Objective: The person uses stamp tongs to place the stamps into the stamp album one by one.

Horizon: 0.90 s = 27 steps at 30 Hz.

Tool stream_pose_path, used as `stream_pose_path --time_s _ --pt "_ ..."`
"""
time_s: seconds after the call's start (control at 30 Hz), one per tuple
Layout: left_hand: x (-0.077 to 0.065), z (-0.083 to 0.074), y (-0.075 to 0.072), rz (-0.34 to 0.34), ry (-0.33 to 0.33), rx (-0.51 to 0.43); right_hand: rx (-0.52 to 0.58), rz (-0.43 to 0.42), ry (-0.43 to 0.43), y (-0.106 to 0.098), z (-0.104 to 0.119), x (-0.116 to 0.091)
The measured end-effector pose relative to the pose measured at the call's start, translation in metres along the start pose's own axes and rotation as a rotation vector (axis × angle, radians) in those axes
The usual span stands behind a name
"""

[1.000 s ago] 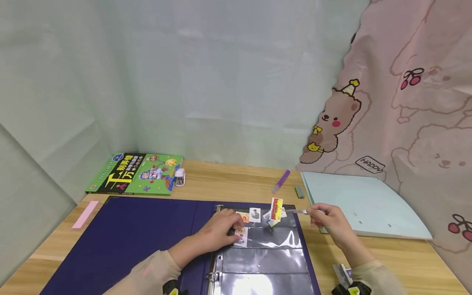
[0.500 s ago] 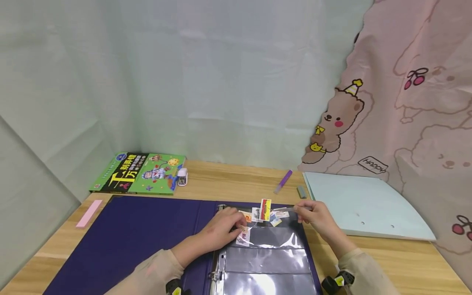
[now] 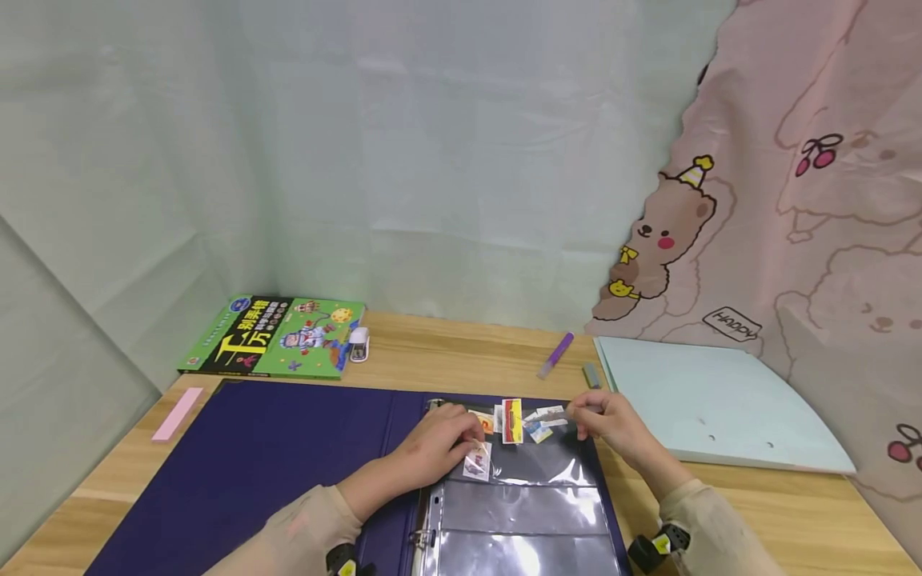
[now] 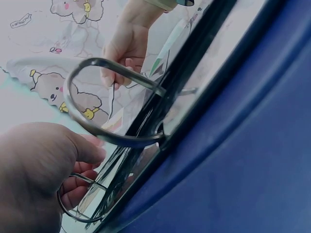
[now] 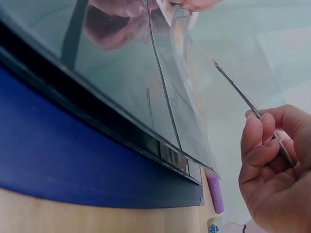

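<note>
My right hand (image 3: 605, 418) grips slim metal tweezers (image 5: 238, 90), pointing left over the album page. Their tips reach the right edge of a yellow-and-red stamp (image 3: 512, 422) at the top pocket row. That stamp partly covers a grey-and-white stamp (image 3: 498, 418); an orange one (image 3: 487, 422) is left of it, and a blue-and-yellow one (image 3: 538, 431) right. My left hand (image 3: 439, 442) rests on the page beside the metal rings (image 4: 114, 104), thumb and forefinger at the top of a second-row stamp (image 3: 477, 462). I cannot tell whether they pinch the clear film.
The navy ring binder (image 3: 288, 456) lies spread wide on the wooden table (image 3: 446, 332). Behind it are a green book (image 3: 302, 344), correction tape (image 3: 358, 344), a purple pen (image 3: 556, 354) and a grey eraser (image 3: 591, 374). Pale blue sheets (image 3: 720, 400) lie right, a pink strip (image 3: 177, 414) left.
My right hand has moved left with the tweezers. The yellow-and-red stamp has shifted left and then down, from over the right-hand stamps onto the grey-and-white one. The left hand stays put.
</note>
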<state>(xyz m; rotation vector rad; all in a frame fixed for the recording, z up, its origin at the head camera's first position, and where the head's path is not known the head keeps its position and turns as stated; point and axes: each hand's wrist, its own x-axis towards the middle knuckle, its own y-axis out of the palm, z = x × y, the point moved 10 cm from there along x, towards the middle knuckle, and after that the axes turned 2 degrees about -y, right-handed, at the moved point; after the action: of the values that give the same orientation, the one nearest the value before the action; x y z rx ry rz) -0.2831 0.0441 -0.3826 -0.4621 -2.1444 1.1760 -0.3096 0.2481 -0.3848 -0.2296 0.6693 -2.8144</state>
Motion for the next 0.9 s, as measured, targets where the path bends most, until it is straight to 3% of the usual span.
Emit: stream_pose_path --time_s 0.47,0.9 --pt "0.001 0.000 -0.001 0.003 0.004 -0.004 0.038 0.003 0.012 0.003 -0.005 0.004" --pt "0.001 0.001 0.002 0.007 0.005 -0.007 -0.069 0.092 0.008 -0.003 -0.005 0.010"
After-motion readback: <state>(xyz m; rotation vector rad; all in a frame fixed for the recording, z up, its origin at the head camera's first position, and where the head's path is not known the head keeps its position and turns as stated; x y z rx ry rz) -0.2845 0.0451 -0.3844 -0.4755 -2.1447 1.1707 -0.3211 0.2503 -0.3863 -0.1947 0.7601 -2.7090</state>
